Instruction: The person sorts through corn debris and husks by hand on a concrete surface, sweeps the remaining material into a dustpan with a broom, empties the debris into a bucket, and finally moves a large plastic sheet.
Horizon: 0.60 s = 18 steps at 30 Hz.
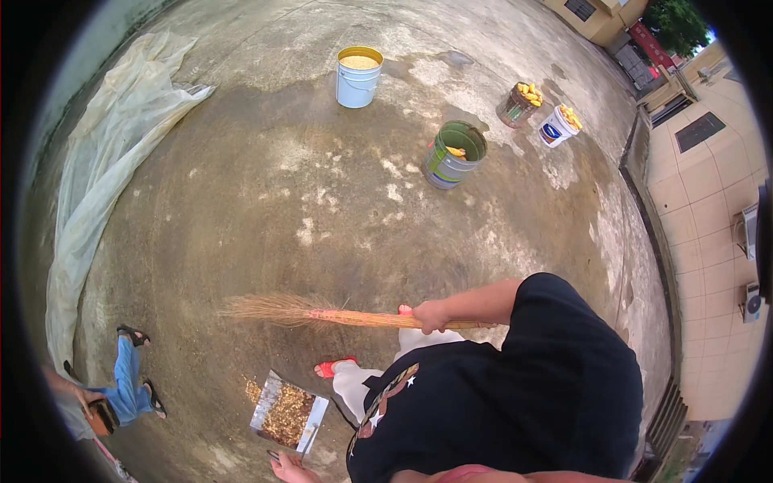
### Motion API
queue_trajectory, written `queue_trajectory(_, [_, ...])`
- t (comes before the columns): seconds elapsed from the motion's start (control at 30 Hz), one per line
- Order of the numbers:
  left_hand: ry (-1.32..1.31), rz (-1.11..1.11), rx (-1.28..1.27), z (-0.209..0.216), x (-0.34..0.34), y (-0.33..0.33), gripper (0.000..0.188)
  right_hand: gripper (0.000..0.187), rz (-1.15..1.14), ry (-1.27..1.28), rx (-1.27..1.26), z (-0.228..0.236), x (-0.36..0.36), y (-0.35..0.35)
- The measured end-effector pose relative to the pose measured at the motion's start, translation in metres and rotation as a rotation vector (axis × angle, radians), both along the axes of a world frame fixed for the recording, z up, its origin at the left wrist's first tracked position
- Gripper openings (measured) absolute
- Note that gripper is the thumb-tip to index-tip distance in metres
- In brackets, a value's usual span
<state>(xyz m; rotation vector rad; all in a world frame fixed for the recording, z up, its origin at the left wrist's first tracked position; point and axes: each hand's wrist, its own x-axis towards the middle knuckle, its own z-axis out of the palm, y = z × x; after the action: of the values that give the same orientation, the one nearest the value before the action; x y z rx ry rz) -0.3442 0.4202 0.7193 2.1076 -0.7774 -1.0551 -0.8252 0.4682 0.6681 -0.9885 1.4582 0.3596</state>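
My right hand (433,315) is closed around the stick end of a straw broom (366,319). Its bristles fan out to the left, low over the concrete. At the bottom, my left hand (293,468) is curled at the thin handle of a metal dustpan (311,427), and the frame's lower part partly hides its fingers. Yellow-brown corn kernels mixed with debris (283,412) cover the pan's floor. A few loose kernels (253,391) lie on the ground along the pan's outer edge.
A blue bucket of grain (357,87) stands ahead. Right of it are a grey-green bucket (444,169), a rusty bucket (513,111) and a white bucket (554,131) with corn cobs. Plastic sheeting (105,145) lies left. Another person's jeans (127,378) show nearby; a wall (700,185) stands right.
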Motion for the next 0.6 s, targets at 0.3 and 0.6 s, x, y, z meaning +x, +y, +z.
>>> queue_trajectory(0.3, [0.482, -0.427, -0.356, 0.078, -0.199, -0.058, 0.016, 0.025, -0.267, 0.189, -0.007, 0.063, -0.159, 0.198])
queue_trajectory(0.6, [0.700, -0.780, -0.324, 0.112, -0.456, -0.139, 0.013, 0.023, -1.201, 0.208, 0.081, 0.095, -0.198, 0.353])
